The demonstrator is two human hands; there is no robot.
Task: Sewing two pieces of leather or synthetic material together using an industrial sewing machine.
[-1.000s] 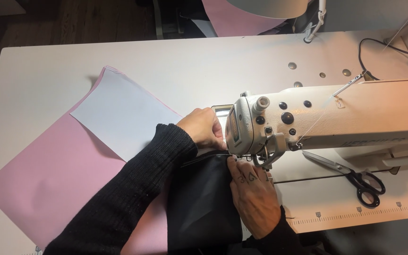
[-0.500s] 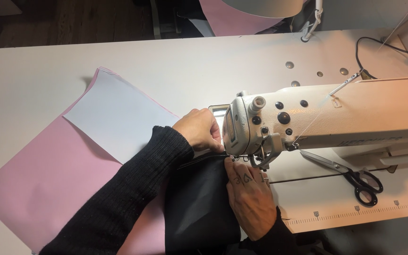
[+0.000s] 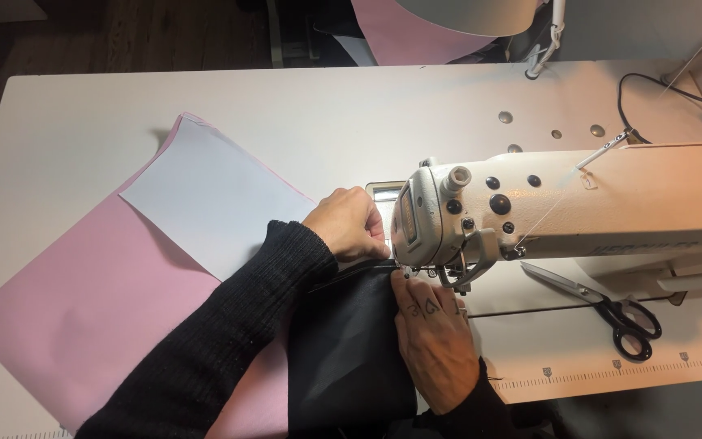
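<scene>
Currently the black fabric [image 3: 351,341] lies flat on the surface [image 3: 302,122], its far edge drawn up under the head of the sewing machine [image 3: 578,211], at or just beside the presser foot; the needle itself is hidden behind the head. Left hand [image 3: 349,223] sits curled at the fabric's far left corner, fingertips closed on or pressing the edge just beside the machine; whether it pinches or only presses, I cannot tell. Right hand [image 3: 436,341] lies flat, palm down, fingers spread and pointing toward the foot, touching the fabric's right margin. The hands are apart, one on each side of the seam line. Judged reason: this spacing keeps the cloth taut and square to the foot.

Pink sheet [image 3: 99,325] lies beneath the left forearm and partly under the fabric, with a white sheet [image 3: 205,203] on top of it, both to the left, away from the machine head, probably set aside within reach. Scissors [image 3: 611,313] rest shut on the machine bed to the right, blades pointing toward the foot, near the right hand but not touching. Thread runs taut along the machine's arm.
</scene>
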